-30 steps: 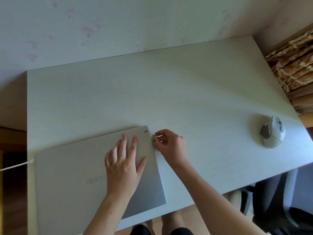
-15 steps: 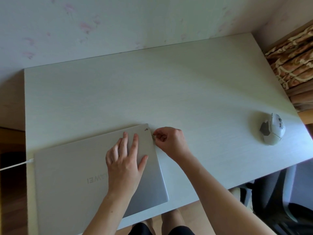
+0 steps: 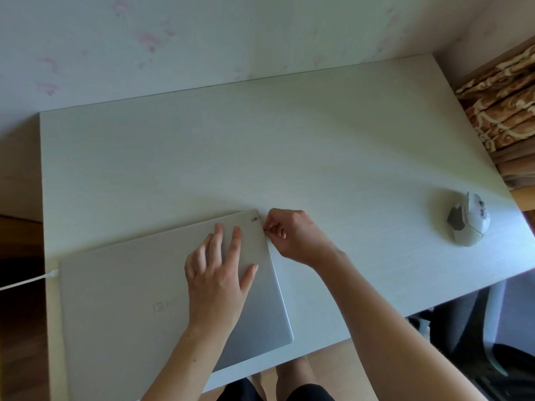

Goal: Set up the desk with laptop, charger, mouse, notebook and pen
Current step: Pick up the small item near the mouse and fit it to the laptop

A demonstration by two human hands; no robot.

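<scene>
A closed silver laptop [image 3: 121, 299] lies at the near left of the white desk [image 3: 260, 146]. My left hand [image 3: 220, 273] rests flat on its lid, fingers spread. My right hand [image 3: 292, 235] pinches a small USB dongle [image 3: 265, 230] against the laptop's right edge near the far corner; the dongle is almost hidden by my fingertips. A white charger cable [image 3: 26, 280] runs from the laptop's left edge off the desk. A white and grey mouse [image 3: 469, 222] sits at the right side of the desk. No notebook or pen is in view.
A wall runs along the desk's far edge. Patterned brown fabric [image 3: 503, 102] hangs at the right. A dark office chair [image 3: 477, 337] stands under the desk's near right corner. Wooden floor shows at the left.
My right hand has pushed the small dongle left, from just off the laptop's side to against its right edge. My left hand has stayed on the lid.
</scene>
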